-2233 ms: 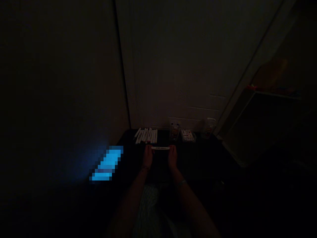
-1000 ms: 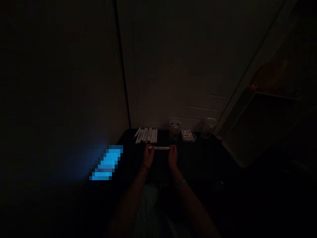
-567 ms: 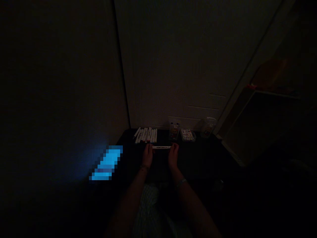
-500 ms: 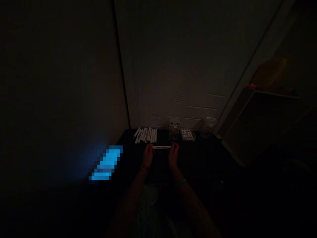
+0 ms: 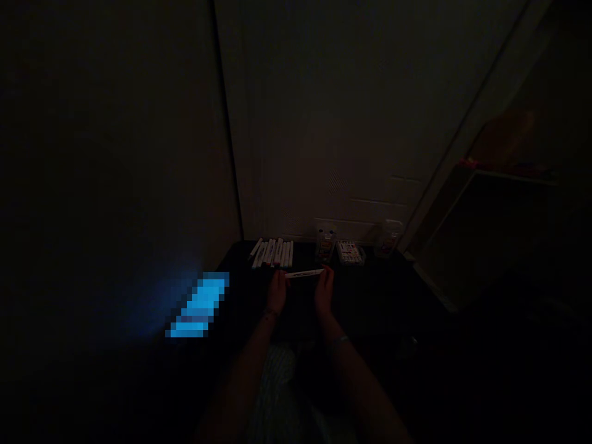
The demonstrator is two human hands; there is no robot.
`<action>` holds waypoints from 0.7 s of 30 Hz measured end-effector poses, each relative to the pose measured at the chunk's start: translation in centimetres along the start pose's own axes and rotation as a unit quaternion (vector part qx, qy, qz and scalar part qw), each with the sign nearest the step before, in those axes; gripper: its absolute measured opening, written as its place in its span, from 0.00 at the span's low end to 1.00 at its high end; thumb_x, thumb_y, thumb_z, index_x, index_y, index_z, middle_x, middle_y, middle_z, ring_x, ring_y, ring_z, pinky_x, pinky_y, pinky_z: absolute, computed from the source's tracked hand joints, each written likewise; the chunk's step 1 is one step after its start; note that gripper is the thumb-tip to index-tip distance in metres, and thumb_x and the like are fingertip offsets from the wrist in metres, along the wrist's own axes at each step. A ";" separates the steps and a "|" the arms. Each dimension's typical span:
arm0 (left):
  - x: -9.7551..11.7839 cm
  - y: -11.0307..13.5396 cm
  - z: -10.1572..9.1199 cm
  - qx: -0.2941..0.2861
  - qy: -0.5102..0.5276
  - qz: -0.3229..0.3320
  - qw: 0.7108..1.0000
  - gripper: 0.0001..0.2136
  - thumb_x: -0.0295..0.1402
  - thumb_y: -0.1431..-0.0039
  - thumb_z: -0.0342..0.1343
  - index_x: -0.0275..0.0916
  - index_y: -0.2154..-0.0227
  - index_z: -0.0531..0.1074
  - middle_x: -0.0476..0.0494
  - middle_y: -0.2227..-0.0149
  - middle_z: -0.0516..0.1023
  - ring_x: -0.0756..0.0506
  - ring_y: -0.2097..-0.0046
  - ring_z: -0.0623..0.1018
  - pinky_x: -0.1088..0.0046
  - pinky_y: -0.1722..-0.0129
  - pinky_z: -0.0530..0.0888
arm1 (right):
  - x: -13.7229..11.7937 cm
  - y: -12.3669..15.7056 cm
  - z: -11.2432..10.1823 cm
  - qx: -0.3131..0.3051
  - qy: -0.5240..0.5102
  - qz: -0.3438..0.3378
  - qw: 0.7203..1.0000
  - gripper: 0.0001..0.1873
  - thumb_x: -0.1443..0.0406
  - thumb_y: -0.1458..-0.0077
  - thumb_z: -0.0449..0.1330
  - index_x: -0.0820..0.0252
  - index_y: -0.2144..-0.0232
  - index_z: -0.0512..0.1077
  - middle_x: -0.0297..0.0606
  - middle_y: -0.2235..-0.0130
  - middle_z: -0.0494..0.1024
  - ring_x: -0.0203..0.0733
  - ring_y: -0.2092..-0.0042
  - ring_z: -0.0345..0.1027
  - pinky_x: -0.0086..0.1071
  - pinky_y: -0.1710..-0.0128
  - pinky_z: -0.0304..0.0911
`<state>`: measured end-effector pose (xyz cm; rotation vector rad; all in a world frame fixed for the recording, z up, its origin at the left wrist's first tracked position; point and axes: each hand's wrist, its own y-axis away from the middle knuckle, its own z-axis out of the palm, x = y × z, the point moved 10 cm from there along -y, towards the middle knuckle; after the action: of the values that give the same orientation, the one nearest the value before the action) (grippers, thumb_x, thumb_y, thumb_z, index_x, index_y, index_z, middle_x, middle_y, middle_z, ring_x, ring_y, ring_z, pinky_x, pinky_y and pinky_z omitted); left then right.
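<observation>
A white marker pen (image 5: 304,274) with dark print lies sideways between my two hands, above the dark table (image 5: 370,302). My left hand (image 5: 277,290) has its fingers closed on the left end. At the right end, the fingers of my right hand (image 5: 324,288) are closed round the tip, which sits slightly higher than the left end. Just beyond my left hand, several white markers (image 5: 272,253) lie in a row, some with coloured ends. The room is very dark, so fine finger detail is hard to see.
A clear plastic case (image 5: 325,246) with a few markers stands at the back, beside a case packed with markers (image 5: 350,252) lying down. Another clear case (image 5: 389,239) stands further right. A bright blurred screen (image 5: 198,306) glows at the left; a shelf unit (image 5: 444,228) stands at the right.
The marker between my hands has tilted, its right end rising a little. Both hands stay in nearly the same place, and the things on the table have not moved.
</observation>
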<state>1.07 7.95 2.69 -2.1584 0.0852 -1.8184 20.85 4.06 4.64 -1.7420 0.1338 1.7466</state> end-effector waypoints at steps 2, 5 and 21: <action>0.2 0.0 -0.1 0.002 0.002 0.005 1.000 0.17 0.45 0.44 0.37 0.39 0.77 0.62 0.52 0.79 0.63 0.52 0.76 0.63 0.77 0.73 0.61 | -0.1 0.0 -0.1 0.003 0.000 -0.001 1.000 0.19 0.56 0.44 0.41 0.59 0.56 0.61 0.38 0.59 0.69 0.34 0.60 0.63 0.27 0.61 0.57; 0.5 0.1 -0.2 0.004 -0.001 0.003 1.000 0.17 0.45 0.45 0.37 0.39 0.78 0.61 0.52 0.80 0.62 0.52 0.76 0.63 0.77 0.73 0.61 | 0.0 -0.1 -0.1 0.004 0.001 0.002 1.000 0.20 0.56 0.44 0.41 0.59 0.56 0.61 0.38 0.60 0.70 0.34 0.62 0.63 0.27 0.63 0.57; 0.5 0.1 -0.3 0.007 -0.002 0.014 1.000 0.16 0.44 0.44 0.37 0.39 0.78 0.61 0.52 0.80 0.61 0.52 0.76 0.62 0.77 0.73 0.60 | 0.2 -0.2 -0.4 0.009 0.023 -0.004 1.000 0.18 0.56 0.44 0.40 0.60 0.61 0.63 0.38 0.64 0.70 0.34 0.63 0.64 0.26 0.63 0.57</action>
<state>0.90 7.71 3.16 -2.1391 0.1008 -1.7940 21.31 4.08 4.45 -1.7686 0.1636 1.6949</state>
